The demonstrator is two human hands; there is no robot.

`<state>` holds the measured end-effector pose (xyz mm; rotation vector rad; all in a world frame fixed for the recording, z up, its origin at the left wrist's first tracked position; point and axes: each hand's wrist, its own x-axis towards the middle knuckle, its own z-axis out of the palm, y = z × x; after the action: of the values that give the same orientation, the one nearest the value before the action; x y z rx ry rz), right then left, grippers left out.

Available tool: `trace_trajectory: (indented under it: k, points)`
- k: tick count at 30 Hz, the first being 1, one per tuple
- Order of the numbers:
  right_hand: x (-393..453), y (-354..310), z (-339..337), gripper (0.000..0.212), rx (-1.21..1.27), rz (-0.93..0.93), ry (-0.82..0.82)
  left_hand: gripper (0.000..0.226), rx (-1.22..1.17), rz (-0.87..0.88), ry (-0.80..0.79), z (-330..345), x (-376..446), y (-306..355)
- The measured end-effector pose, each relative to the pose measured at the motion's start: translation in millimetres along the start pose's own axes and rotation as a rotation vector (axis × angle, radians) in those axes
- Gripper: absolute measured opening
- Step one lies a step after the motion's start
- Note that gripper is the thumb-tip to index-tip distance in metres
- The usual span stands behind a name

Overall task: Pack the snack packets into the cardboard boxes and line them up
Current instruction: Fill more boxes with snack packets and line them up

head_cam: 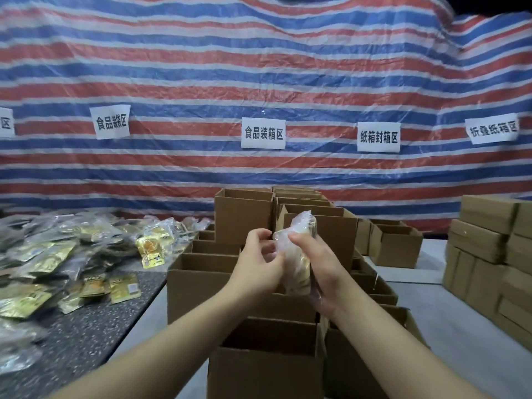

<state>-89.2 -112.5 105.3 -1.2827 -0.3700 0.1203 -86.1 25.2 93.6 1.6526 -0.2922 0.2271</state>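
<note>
A red, white and blue striped tarpaulin (259,67) hangs as the back wall, with white paper signs (263,133) pinned across it, seemingly marking off work zones. Below it, open brown cardboard boxes (201,280) stand in rows down the pale table (426,295), mouths up, presumably so they can be filled one after another. To the left, a loose heap of gold foil snack packets (57,254) lies on a dark speckled surface (86,335), within easy reach. Closed boxes (486,240) are stacked at the right.

Above the open boxes, both hands hold one clear plastic bundle of packets (299,254) upright. The right hand (319,272) wraps its side, thumb across the front; the left hand (259,260) curls fingers on its other edge. The bundle sits between the palms, its top poking above the fingers, not yet in any box.
</note>
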Motion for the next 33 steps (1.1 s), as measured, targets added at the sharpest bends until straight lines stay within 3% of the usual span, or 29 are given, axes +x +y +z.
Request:
trace_trajectory:
  k: [2, 4, 8, 10, 13, 19, 23, 27, 30, 33]
  points:
    - [-4, 3, -5, 0.053, -0.065, -0.083, 0.006, 0.050, 0.125, -0.012, -0.056, -12, 0, -12]
    - [-3, 4, -11, 0.061, -0.142, -0.148, 0.034, 0.052, 0.205, -0.049, -0.039, -30, -4, -24]
    - [6, 15, -26, 0.071, -0.410, -0.064, 0.025, 0.014, 0.459, -0.141, 0.015, -61, -13, -63]
    - [12, 22, -32, 0.059, -0.561, 0.042, -0.094, 0.013, 0.505, -0.241, -0.062, -67, -21, -82]
    - [16, 38, -34, 0.034, -0.730, 0.192, -0.353, 0.027, 0.383, -0.375, -0.108, -65, -35, -104]
    - [13, 34, -20, 0.014, -0.986, 0.420, -0.599, 0.029, 0.314, -0.327, -0.047, -61, -45, -111]
    - [16, 65, -9, 0.019, -1.325, 0.699, -0.740, 0.029, 0.283, -0.292, -0.046, -56, -49, -113]
    - [13, 114, -4, 0.035, -1.453, 0.882, -0.745, 0.031, 0.317, -0.260, -0.082, -53, -52, -115]
    - [14, 111, 0, 0.043, -1.496, 0.802, -0.813, 0.031, 0.347, -0.227, -0.075, -55, -51, -115]
    - [14, 80, 0, 0.053, -1.457, 0.663, -0.749, 0.030, 0.360, -0.213, -0.077, -56, -51, -113]
